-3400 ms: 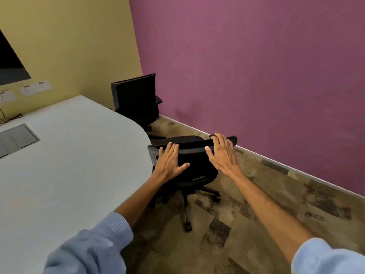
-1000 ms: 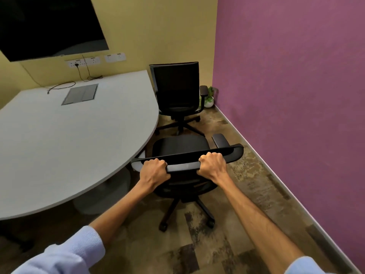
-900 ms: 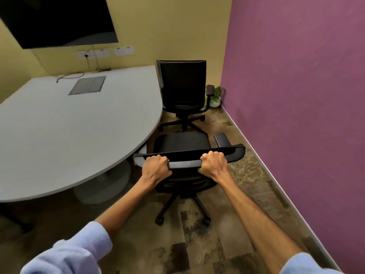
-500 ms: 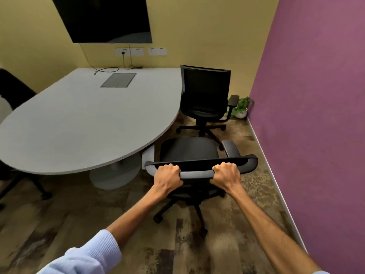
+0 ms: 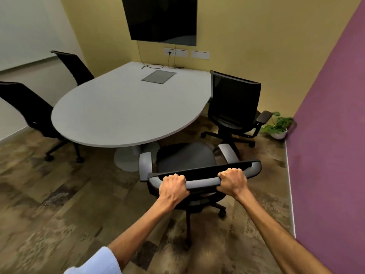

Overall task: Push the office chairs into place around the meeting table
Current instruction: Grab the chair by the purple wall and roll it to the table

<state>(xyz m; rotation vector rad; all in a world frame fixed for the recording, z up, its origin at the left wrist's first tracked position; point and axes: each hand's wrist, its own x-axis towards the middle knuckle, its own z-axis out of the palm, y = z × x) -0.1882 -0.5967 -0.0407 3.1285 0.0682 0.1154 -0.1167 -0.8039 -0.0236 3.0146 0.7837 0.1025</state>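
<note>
The top rail of the nearest chair (image 5: 185, 159) is gripped by both hands: the left hand (image 5: 173, 187) and the right hand (image 5: 233, 181) are each closed in a fist around it, fingers curled tight together over the bar. The chair stands just off the rounded end of the meeting table (image 5: 126, 111), its seat front close to the edge but not yet tucked under.

Several slips can be foreseen from here. If the chair is driven straight ahead, its grey armrests may be caught against the table edge, since they appear to sit near tabletop height. The castors could be fouled by the white pedestal base (image 5: 128, 159), which lies just beyond the seat. An uneven push from the two fists could swing the seat toward the chair by the purple wall (image 5: 235, 107), which stands near on the right.

Much is hard to judge. The nearest chair's base is largely hidden under its seat, and the floor is smeared by motion blur. The two chairs on the left (image 5: 33, 113) are partly masked by the table, so how far they are pushed in cannot be told. The small potted plant (image 5: 278, 127) in the corner is partly hidden behind an armrest.
</note>
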